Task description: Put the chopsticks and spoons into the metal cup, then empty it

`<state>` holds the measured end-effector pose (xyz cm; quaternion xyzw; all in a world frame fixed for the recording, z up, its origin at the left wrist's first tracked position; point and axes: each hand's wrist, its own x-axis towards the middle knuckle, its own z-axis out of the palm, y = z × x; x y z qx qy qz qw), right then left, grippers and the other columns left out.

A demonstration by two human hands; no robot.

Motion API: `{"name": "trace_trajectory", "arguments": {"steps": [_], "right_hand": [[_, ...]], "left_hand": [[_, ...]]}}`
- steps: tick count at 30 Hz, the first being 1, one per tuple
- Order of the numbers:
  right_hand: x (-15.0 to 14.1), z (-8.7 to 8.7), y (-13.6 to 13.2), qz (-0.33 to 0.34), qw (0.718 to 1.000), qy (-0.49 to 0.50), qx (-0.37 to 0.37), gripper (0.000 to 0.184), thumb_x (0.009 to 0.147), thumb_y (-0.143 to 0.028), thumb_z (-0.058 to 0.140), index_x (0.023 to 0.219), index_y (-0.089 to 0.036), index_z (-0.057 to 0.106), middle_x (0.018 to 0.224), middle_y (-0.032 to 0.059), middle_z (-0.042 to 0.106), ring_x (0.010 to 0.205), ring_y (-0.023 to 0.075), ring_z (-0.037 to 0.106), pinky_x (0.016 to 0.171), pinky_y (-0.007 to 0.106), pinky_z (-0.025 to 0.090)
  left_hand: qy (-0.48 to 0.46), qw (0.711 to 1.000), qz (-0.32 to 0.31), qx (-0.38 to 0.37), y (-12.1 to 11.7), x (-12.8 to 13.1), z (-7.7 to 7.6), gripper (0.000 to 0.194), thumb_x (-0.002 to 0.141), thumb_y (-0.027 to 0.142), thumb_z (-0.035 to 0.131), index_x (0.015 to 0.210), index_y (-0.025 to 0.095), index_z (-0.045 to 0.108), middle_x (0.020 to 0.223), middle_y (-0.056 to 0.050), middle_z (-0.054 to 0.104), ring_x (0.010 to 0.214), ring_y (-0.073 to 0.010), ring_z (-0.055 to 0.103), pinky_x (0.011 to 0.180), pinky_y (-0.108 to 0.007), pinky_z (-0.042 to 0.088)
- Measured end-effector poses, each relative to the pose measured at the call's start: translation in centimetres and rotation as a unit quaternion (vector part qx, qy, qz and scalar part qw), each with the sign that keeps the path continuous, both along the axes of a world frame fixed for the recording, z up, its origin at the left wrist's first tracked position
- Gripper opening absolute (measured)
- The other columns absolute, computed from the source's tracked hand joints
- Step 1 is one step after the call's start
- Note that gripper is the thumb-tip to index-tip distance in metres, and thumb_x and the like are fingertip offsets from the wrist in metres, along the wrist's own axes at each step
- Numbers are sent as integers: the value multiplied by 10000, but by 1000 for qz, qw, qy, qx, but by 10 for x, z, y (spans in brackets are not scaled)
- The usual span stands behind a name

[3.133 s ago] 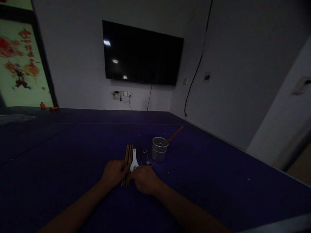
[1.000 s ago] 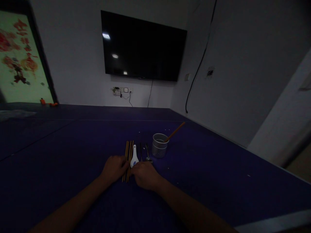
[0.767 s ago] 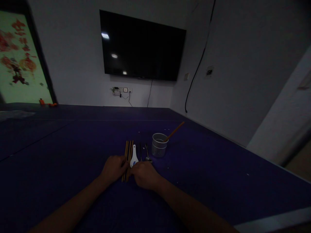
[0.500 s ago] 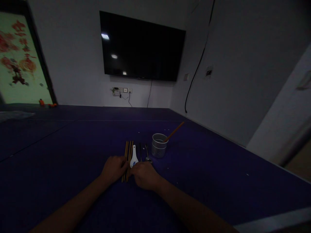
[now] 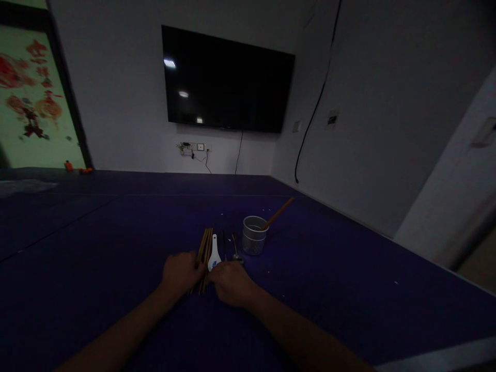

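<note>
Several wooden chopsticks (image 5: 208,238) lie side by side on the purple surface, pointing away from me. My left hand (image 5: 180,273) is closed on the left chopsticks, which slant with their far ends to the right. Bent fingers of my right hand (image 5: 233,284) pinch the chopsticks' near part from the other side. A white ceramic spoon (image 5: 214,252) with a blue mark rests between the chopsticks and my right hand, its bowl partly hidden. To its right are a thin dark utensil (image 5: 223,244), its kind unclear, and a metal spoon (image 5: 235,247).
A silvery metal cup (image 5: 253,243) stands right of the utensils, with a wooden stick (image 5: 279,212) leaning out of it. Small white specks dot the purple surface (image 5: 329,289). Walls border it behind and at right; a black cable (image 5: 310,126) hangs there. Clear plastic (image 5: 27,187) lies far left.
The left chopsticks have tilted, their far ends shifting right toward the others and their near ends left. My right hand has barely moved; the view has shifted slightly.
</note>
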<state>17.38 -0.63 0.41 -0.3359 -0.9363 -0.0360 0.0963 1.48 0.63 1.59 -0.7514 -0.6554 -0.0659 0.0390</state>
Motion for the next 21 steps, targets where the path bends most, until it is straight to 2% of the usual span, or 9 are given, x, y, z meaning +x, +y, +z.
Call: {"name": "trace_trajectory", "arguments": {"steps": [13,21], "right_hand": [[0,-4,3,1,1000,7,2,318,726,-85,421,931,-168,650,952,66,680,889,184,610,764,274,428],[1,-5,4,6,1000,9,-5,319,721,-82,425,936,-165,646,953,65,679,890,178,610,788,273,425]], "left_hand": [[3,999,43,-31,0,0,4,387,773,381,396,930,109,621,853,-171,686,826,-287,657,698,-362,468],[6,997,55,-46,1,-5,5,366,762,355,405,904,122,648,888,-180,687,872,-290,649,743,-375,460]]}}
